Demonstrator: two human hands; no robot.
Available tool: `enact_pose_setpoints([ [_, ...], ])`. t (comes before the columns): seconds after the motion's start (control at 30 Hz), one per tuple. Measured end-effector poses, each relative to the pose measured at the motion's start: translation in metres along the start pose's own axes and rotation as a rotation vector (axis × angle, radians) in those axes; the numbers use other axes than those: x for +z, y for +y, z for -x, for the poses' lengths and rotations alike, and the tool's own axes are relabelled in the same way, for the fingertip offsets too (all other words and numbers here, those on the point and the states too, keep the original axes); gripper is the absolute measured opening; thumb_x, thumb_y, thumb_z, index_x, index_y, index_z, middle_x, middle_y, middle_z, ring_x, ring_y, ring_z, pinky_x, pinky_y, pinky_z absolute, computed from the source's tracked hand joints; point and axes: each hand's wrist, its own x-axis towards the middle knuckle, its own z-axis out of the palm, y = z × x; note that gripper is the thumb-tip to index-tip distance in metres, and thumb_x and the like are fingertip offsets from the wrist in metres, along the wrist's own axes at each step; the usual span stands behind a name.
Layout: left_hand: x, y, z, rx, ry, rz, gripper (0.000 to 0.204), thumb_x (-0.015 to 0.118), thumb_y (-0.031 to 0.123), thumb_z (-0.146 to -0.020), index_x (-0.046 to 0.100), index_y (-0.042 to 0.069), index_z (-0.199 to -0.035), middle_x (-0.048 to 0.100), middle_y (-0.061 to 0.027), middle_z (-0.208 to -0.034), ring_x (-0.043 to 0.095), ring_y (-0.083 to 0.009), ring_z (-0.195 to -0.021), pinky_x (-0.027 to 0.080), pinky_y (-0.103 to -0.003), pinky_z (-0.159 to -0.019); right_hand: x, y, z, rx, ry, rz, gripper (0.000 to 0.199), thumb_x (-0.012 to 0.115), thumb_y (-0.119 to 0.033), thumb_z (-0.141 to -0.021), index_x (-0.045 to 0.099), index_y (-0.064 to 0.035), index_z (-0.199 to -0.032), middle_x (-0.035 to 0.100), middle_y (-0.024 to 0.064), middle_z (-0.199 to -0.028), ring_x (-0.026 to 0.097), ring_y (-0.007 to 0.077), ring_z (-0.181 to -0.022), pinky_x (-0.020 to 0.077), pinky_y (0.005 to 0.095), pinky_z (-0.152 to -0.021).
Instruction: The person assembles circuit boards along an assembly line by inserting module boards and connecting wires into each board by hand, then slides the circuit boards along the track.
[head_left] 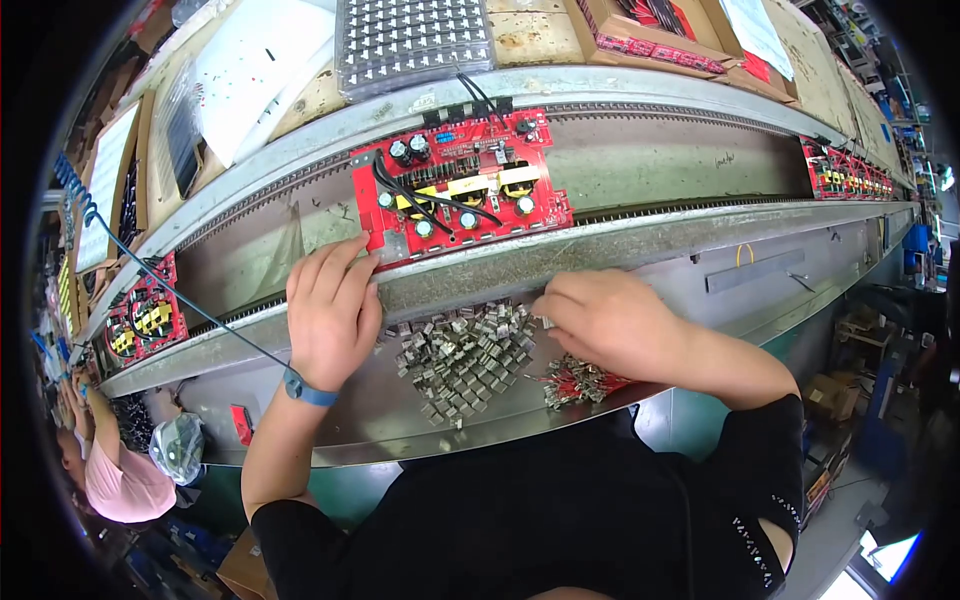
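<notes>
A red circuit board [548,205] with black cables, yellow-wrapped parts and round capacitors sits in the conveyor track in front of me. At its near left corner rests my left hand [330,310], fingers stretched out and touching the board's edge. A blue strap with a coiled cord circles that wrist. My right hand [605,318] is closed, its fingertips pinched together at the right side of a pile of small metal clips [465,365]. Whatever the pinch holds is too small to make out. Below that hand lies a smaller heap of red-and-metal parts [580,382].
Metal rails [700,220] run across along the conveyor. More red boards stand on it at the far right [850,172] and left [145,310]. Beyond are a clear tray of parts [415,45] and a cardboard box [650,45]. A person in pink [125,480] is at left.
</notes>
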Motion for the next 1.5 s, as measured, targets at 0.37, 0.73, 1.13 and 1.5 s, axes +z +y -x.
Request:
enact_pose_setpoints([
  [0.37,-0.003,0.001,-0.001,-0.02,-0.025,0.05,0.033,0.068,0.003,-0.079,0.069,0.002,-0.112,0.065,-0.0136,-0.128,0.061,-0.0361,-0.115,0.046,-0.049,-0.1,-0.034,0.104,-0.075,0.057,0.499,0.255,0.023,0.074,-0.006,-0.087,0.068,-0.0085,-0.109,0.067,0.0094,-0.106,0.069,0.0337,-0.091,0.0568,0.0416,-0.075],
  [0.73,-0.005,0.0,-0.004,-0.022,-0.037,0.063,0.036,0.069,0.003,-0.076,0.069,0.001,-0.112,0.065,-0.014,-0.129,0.061,-0.035,-0.114,0.047,-0.048,-0.098,-0.022,0.111,-0.079,0.029,0.547,0.229,0.015,0.077,-0.006,-0.084,0.071,-0.0073,-0.098,0.072,0.0059,-0.101,0.071,0.0292,-0.085,0.0574,0.0383,-0.071],
  [1.13,-0.005,0.001,-0.005,-0.023,-0.048,0.063,0.036,0.069,0.003,-0.075,0.069,0.0,-0.112,0.065,-0.0152,-0.129,0.061,-0.0355,-0.114,0.046,-0.049,-0.098,-0.038,0.098,-0.078,0.069,0.413,0.241,0.015,0.075,-0.004,-0.084,0.072,-0.0051,-0.098,0.068,0.0084,-0.106,0.069,0.0304,-0.091,0.0569,0.0397,-0.077],
  [1.5,-0.006,0.0,-0.004,-0.033,-0.052,0.085,0.035,0.069,0.005,-0.076,0.069,0.0,-0.111,0.065,-0.0152,-0.128,0.062,-0.0358,-0.114,0.047,-0.049,-0.098,-0.151,0.201,-0.087,0.374,0.841,0.306,0.019,0.064,-0.007,-0.098,0.073,-0.0022,-0.114,0.073,0.0134,-0.105,0.071,0.0225,-0.092,0.0545,0.032,-0.083],
])
